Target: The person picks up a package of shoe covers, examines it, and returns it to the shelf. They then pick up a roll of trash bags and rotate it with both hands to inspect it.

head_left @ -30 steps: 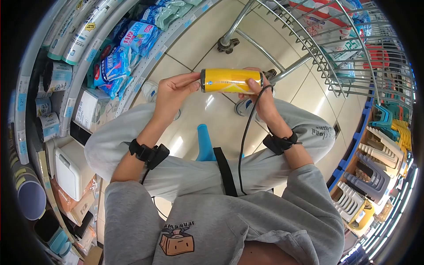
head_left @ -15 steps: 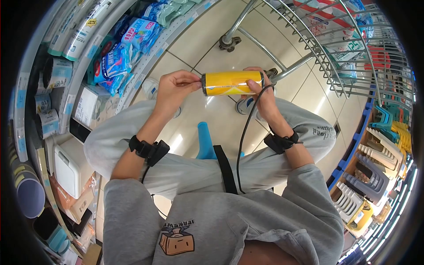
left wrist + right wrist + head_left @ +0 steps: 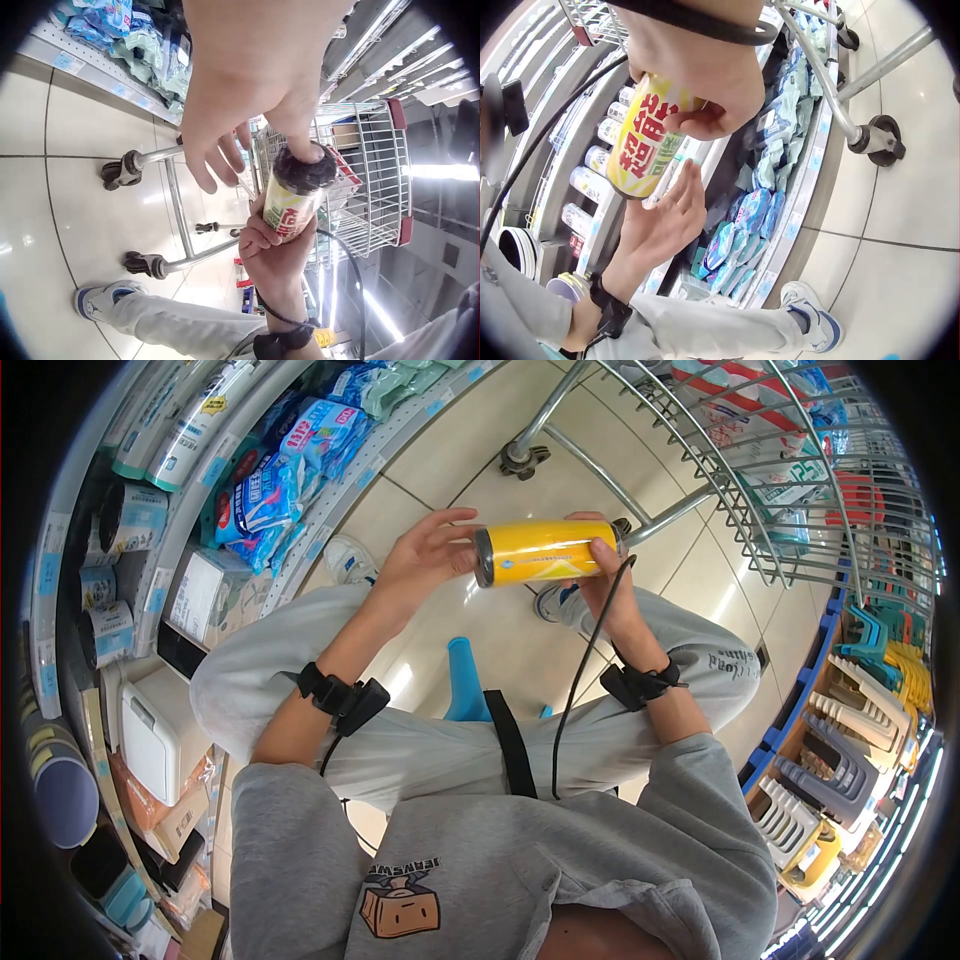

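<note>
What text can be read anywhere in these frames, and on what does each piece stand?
"JEANSWE", upside down, partly cut: grey hoodie, above its box print.
Large red characters: yellow can held in the right hand; not legible enough to quote.
Dark lettering: grey trouser leg; too warped to read.
Blue packets, shelf price tags, cart goods: too small.

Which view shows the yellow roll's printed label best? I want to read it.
The right wrist view: the yellow roll shows large red characters, gripped by the right hand. The head view shows its plain side lengthwise; the left wrist view shows mostly its dark end.
</note>
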### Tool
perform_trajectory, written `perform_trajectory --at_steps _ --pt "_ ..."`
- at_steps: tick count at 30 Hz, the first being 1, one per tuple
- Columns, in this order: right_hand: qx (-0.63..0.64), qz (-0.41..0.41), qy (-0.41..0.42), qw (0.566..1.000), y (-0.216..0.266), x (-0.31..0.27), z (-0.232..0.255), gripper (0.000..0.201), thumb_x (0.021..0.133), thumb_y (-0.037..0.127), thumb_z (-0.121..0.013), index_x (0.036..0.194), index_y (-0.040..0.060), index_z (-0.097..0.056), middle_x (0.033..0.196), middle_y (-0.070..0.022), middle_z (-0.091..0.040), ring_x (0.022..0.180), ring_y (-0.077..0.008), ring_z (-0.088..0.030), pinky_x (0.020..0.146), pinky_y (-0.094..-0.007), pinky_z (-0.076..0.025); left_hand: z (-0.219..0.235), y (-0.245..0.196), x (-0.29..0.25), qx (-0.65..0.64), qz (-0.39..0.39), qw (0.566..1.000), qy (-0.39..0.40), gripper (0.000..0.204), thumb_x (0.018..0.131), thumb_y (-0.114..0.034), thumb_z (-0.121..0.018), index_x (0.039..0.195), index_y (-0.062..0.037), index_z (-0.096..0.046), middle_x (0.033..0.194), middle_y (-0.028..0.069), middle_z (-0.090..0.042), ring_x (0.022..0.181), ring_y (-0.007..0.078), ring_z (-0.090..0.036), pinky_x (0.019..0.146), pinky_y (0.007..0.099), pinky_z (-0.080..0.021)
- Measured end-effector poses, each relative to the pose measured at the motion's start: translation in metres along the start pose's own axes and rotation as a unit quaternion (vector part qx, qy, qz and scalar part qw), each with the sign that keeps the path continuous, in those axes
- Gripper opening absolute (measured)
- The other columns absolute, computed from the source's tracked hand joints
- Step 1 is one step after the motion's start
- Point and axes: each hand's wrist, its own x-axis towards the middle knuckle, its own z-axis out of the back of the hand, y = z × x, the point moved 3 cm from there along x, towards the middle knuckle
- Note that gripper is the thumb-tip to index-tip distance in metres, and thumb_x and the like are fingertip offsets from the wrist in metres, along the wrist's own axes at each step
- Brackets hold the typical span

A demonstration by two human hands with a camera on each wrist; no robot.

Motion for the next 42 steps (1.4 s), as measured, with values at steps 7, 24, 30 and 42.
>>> perform_trajectory --at_steps 7,24,30,42 --pt "0.019 -0.050 0.047 0.997 0.002 -0.005 -0.014 0.055 0.089 0.046 -0.058 0.123 0.0032 -0.047 0.107 -0.0146 -0.062 0.092 -0.0198 -0.064 0.071 -0.0288 -0.051 -0.017 0.000 -0.005 0.000 0.040 0.983 0.177 0.109 0.058 -0.029 -0.092 0.147 -0.0093 -0.032 0.140 0.0125 -0.047 0.125 0.0235 -0.049 0.105 0.0350 -0.040" --pt "-0.179 -0.097 0.124 0.971 -0.020 -0.011 -0.009 0.047 0.091 0.034 -0.066 0.124 0.0048 -0.049 0.103 -0.0026 -0.060 0.092 -0.0091 -0.054 0.081 -0.0270 -0.045 -0.053 0.010 -0.041 0.396 -0.196 0.882 0.164 0.138 0.046 -0.028 -0.094 0.153 -0.0107 -0.008 0.156 0.0237 -0.008 0.140 0.0439 -0.022 0.113 0.0503 -0.024" --pt "-0.181 -0.144 0.144 0.962 -0.020 -0.007 -0.010 0.062 0.090 0.034 -0.067 0.137 0.0042 -0.039 0.108 -0.0054 -0.059 0.101 -0.0114 -0.054 0.088 -0.0273 -0.044 -0.057 -0.002 -0.040 0.484 -0.241 0.831 0.134 0.134 0.047 -0.036 -0.093 0.151 -0.0093 -0.014 0.153 0.0235 -0.015 0.139 0.0436 -0.022 0.112 0.0522 -0.021" --pt "-0.108 -0.162 0.229 0.954 -0.019 -0.014 -0.038 0.088 0.087 0.023 -0.072 0.154 0.0142 -0.015 0.122 -0.0129 -0.056 0.099 -0.0172 -0.062 0.090 -0.0308 -0.051 -0.013 0.018 -0.007 0.406 -0.142 0.896 -0.108 0.109 0.062 -0.041 -0.088 0.142 -0.0030 -0.025 0.132 0.0214 -0.037 0.125 0.0357 -0.040 0.102 0.0433 -0.038"
